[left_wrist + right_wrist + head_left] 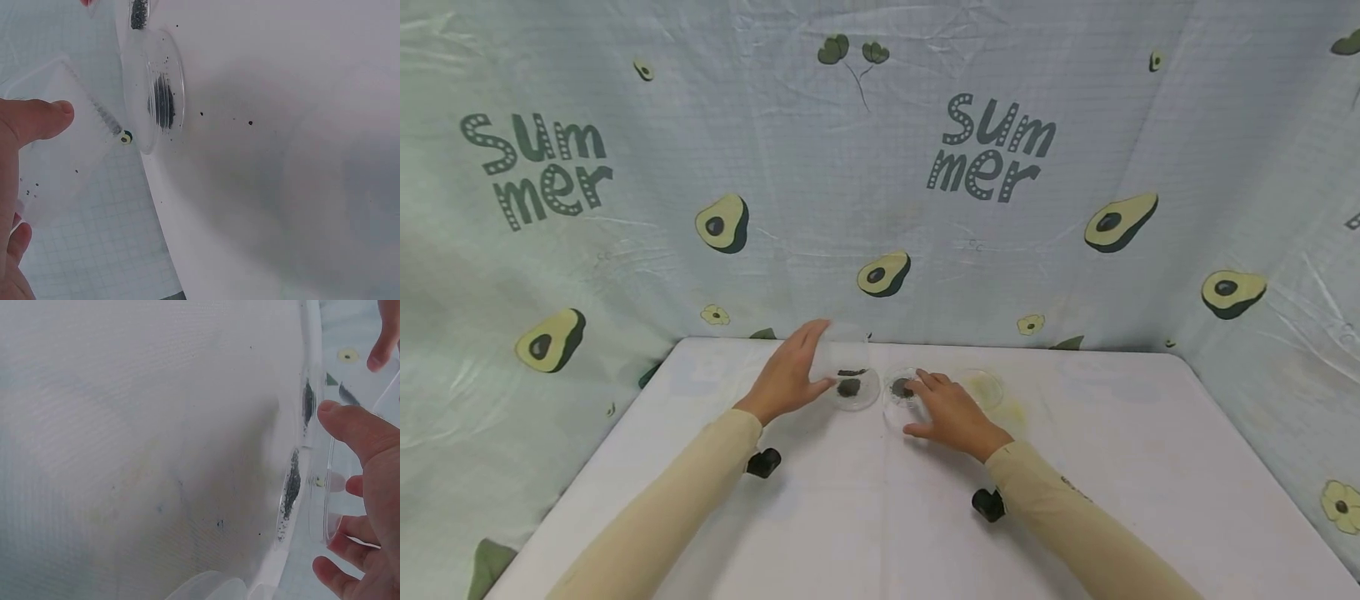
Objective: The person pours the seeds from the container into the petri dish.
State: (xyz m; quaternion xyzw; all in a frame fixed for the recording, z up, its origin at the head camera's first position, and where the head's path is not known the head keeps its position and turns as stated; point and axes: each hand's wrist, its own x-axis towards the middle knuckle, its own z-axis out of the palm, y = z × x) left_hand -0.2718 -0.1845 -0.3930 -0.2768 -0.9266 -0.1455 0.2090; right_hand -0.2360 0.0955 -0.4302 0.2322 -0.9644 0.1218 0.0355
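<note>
My left hand [786, 371] grips a clear flat plastic box [56, 150] by its sides, tilted above the table. Dark grains collect along the box's lower edge, with a few specks on its face. Just below it sits a round clear petri dish [867, 398] holding a heap of dark grains [164, 106]. My right hand [955, 412] pinches a clear round dish or lid [320, 512] on edge between thumb and fingers. Behind that piece, a second petri dish [282, 519] with dark grains [292, 484] stands on the table, right beside the first.
Another clear dish [983, 387] lies right of my right hand, near a faint yellowish patch [1017, 414] on the white table [850, 517]. Loose dark grains [250, 123] are scattered near the first dish. A printed cloth [805, 192] hangs at the table's back edge.
</note>
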